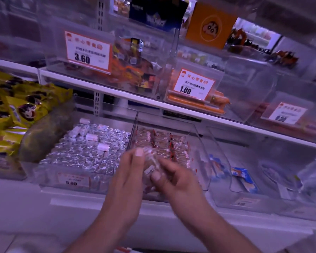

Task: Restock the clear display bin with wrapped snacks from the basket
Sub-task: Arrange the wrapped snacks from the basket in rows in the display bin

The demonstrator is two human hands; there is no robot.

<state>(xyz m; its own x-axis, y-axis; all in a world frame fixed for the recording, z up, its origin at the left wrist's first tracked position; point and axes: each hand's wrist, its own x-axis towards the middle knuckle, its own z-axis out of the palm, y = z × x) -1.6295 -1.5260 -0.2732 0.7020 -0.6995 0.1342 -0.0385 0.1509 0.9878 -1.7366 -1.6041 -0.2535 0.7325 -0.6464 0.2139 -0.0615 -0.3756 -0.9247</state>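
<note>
Between the two hands, over the near end of the clear display bin [199,136], a wrapped snack [150,166] lies with its long axis slanting away to the left. The left hand [130,172] and right hand [173,177] both pinch it. Beyond the fingertips, packed snacks [161,141] fill the bin; left of the hands sits a bin of silver candies [88,150].

Glossy clear plastic display bin [199,136]; shiny crinkled snack wrappers [161,141].

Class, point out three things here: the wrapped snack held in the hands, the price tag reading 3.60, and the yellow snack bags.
wrapped snack [150,164], head view, clear wrapper between the hands
price tag [88,52], head view, middle of card
yellow snack bags [24,105], head view, front of one bag
</note>
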